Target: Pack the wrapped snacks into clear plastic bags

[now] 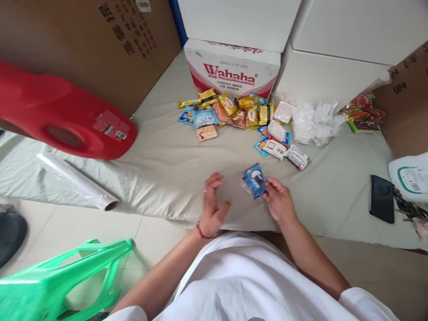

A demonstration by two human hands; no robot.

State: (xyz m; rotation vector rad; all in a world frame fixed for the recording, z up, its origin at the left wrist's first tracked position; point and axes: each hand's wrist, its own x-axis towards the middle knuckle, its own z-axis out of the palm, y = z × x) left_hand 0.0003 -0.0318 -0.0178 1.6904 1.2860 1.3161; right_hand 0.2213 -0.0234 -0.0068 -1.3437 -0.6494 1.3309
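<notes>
Fabric-covered surface, pale grey-green, creased [157, 174], set against stacked boxes. Brown cardboard box with dark printed characters [73, 44], at left. Bright green plastic stool [30, 294], on the tiled floor. White-and-red carton lettered "Wahaha" [230, 73], at the back. Red plastic jug with moulded handle [56, 102], tilted. Heap of small yellow, blue and brown wrapped packets [227, 104], before the carton. Roll of clear film [80, 183], front left. Left hand [212, 209]: fingers parted and loosely bent, nothing held. Right hand [280, 200]: thumb and fingers pinching the right edge of one shiny blue packet [254, 180], near the surface's front edge.
</notes>
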